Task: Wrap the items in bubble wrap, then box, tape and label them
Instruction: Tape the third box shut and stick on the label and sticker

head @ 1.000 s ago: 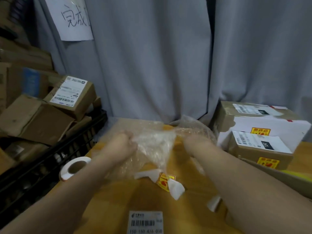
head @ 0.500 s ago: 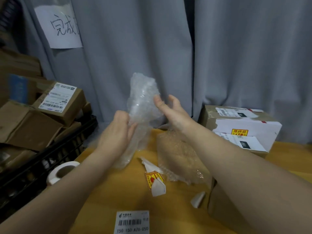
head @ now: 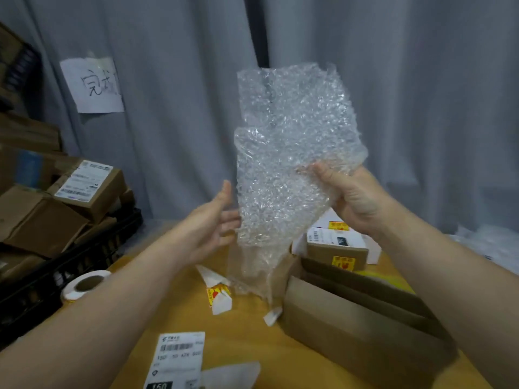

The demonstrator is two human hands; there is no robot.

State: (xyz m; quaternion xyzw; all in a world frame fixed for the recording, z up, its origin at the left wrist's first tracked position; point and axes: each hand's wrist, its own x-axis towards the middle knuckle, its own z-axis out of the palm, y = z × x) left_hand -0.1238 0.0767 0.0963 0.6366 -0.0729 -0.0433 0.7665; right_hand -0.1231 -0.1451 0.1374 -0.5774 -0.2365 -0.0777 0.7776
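Observation:
A clear sheet of bubble wrap (head: 292,153) is held upright above the yellow table (head: 252,338). My right hand (head: 351,197) grips its right edge, thumb in front of the sheet. My left hand (head: 210,223) is open beside the sheet's lower left edge, fingertips touching it. A second piece of bubble wrap (head: 252,270) lies on the table below. An open cardboard box (head: 359,315) stands at the front right. A shipping label (head: 177,357) lies flat near the front edge.
A roll of white tape (head: 84,284) sits at the table's left edge next to a black crate (head: 56,276) full of cardboard parcels. Labelled boxes (head: 337,245) stand behind the open box. Peeled sticker backings (head: 216,293) lie mid-table. Grey curtains hang behind.
The bubble wrap was lifted off the table and spread upright. My right hand moved to its right edge and took hold; my left hand let go and opened.

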